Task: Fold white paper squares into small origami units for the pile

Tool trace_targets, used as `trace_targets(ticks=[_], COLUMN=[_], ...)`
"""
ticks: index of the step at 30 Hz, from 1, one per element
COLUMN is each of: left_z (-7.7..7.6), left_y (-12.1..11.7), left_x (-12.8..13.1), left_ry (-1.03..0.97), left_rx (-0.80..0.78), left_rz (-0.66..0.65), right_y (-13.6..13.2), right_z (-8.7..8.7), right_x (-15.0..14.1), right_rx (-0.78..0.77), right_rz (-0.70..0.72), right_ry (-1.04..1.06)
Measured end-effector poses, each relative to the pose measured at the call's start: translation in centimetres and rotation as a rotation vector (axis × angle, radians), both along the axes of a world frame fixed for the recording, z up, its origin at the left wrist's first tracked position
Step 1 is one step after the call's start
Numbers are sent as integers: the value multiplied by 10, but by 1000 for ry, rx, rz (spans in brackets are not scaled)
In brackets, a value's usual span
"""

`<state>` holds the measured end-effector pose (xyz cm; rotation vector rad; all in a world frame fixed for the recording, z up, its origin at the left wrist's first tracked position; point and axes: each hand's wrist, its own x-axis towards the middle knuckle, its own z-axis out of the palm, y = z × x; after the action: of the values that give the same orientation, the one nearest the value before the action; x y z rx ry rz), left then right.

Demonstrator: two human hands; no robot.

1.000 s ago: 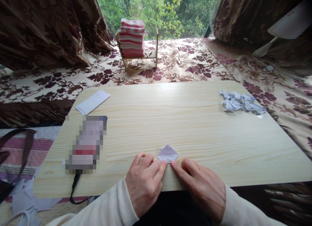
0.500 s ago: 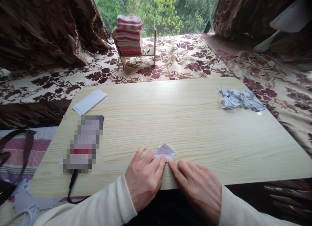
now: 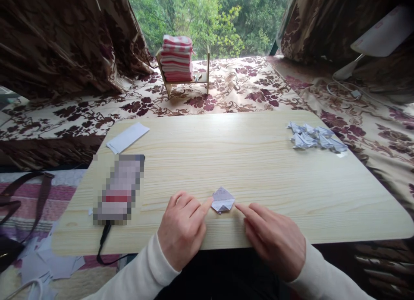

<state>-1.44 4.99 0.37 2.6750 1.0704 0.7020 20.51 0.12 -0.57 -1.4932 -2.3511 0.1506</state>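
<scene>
1. Head view: folded paper (image 3: 223,200), many-sided, faintly printed, flat toward the near edge of a pale, wood-grained, round-cornered table (image 3: 200,157).
2. My left hand (image 3: 183,228): loosely curled, unclamped, index fingertip at the paper's left edge.
3. My right hand (image 3: 274,237): likewise unclamped, index fingertip just beside its right corner.
4. Crisp, pointed paper shapes (image 3: 303,140), far right.

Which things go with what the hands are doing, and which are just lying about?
Part of the job:
folded paper, between left hand and right hand
probably flat paper, folded shapes

Seemingly just lying about:
towels
lamp
strap
phone, perhaps; its screen is blurred
</scene>
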Motion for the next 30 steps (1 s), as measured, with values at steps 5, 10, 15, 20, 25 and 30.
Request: trace_targets(ticks=[5,10,15,20,25,30], left_z=[3,0,5,-4,-13,-14], left_y=[11,17,7,6,7,4], left_x=[11,27,25,25,30,32], left_ry=[-113,-147,-151,-43,-17,-13], left_rx=[-17,-57,14,24,-2,-8], left_rz=[189,237,141,-23,9,39], right_y=[11,28,36,39,37,34], right_z=[3,0,-8,-8,-6,-6], right_x=[6,-1,-9,-14,-17,-22], right_rx=[22,5,-49,-49,-28,-64], right_rz=[-131,-199,-198,-194,-202,-226], right_ry=[148,246,292,316,286,295])
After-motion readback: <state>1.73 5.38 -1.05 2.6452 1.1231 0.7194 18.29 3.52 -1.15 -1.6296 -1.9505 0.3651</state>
